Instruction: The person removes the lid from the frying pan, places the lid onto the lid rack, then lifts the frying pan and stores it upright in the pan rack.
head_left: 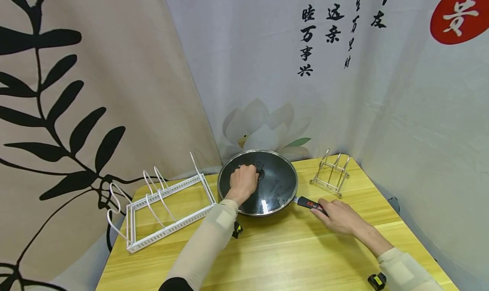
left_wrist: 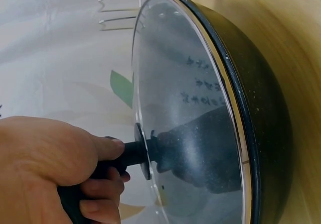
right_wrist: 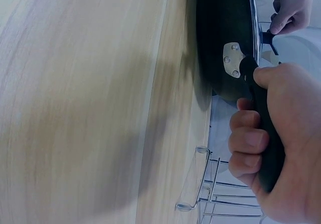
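Note:
A dark wok point(right_wrist: 223, 28) stands at the back middle of the table, covered by a glass lid point(head_left: 273, 185) with a metal rim. My left hand point(head_left: 243, 181) grips the black lid knob point(left_wrist: 133, 152), its fingers curled round it in the left wrist view. The lid sits on the wok's rim. With my right hand point(head_left: 338, 216) I hold the wok's black handle point(right_wrist: 266, 128), thumb along the top and fingers wrapped beneath. A riveted metal bracket point(right_wrist: 231, 59) joins that handle to the wok's side.
On the left of the table lies a white rack point(head_left: 172, 233) with upright wire loops. A small metal wire rack point(head_left: 331, 172) stands at the back right, just beyond the wok handle. Printed curtains point(head_left: 259, 70) hang close behind the table point(head_left: 290, 252).

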### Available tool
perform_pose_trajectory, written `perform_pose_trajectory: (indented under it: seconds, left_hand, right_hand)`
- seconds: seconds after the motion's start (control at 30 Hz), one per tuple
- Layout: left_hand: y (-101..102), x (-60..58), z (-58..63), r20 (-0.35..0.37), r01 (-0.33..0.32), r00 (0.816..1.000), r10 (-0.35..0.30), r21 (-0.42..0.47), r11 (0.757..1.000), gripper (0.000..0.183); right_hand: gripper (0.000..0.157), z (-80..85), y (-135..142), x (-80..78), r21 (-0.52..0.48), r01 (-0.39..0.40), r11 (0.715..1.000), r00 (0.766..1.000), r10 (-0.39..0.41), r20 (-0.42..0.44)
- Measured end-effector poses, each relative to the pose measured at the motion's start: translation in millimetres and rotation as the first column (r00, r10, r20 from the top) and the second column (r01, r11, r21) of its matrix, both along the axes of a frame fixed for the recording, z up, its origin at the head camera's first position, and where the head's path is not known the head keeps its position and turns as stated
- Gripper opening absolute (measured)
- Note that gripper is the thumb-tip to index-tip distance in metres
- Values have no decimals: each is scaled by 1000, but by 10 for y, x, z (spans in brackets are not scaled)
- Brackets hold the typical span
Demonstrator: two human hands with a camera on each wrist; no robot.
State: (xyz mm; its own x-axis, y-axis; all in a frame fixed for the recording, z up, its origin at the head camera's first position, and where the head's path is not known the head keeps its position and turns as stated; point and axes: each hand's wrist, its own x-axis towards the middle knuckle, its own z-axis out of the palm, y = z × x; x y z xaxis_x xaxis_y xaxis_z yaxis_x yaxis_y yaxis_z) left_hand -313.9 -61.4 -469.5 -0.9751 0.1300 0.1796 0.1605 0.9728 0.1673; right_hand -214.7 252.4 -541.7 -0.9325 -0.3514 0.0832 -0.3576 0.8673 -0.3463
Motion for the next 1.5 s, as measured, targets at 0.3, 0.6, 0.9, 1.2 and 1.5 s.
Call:
perform_pose_trajectory:
  seconds: [0.3, 0.6, 0.9, 1.2, 1.5]
  left_hand:
    - [-12, -23, -19, 14, 1, 1000, -1, 4, 1000, 26]
    - [-24, -15, 7, -13, 5, 1000, -5, 1, 1000, 26]
    - [-45, 8, 66, -30, 1, 1000, -1, 25, 1000, 29]
    - [-77, 46, 152, -56, 3, 998, -1, 32, 999, 31]
    - [-149, 135, 216, -109, 20, 994, -12, 75, 997, 29]
  right_hand:
    - [35, 1, -1, 17, -11, -4, 1000, 1000, 4, -5]
    - [36, 10, 4, 6, -5, -5, 1000, 1000, 5, 2]
    - [36, 17, 0, 12, 3, -3, 1000, 1000, 3, -10]
    - [36, 28, -3, 3, 8, 2, 1000, 1000, -2, 1]
    - [37, 16, -9, 12, 12, 5, 1000, 1000, -5, -9]
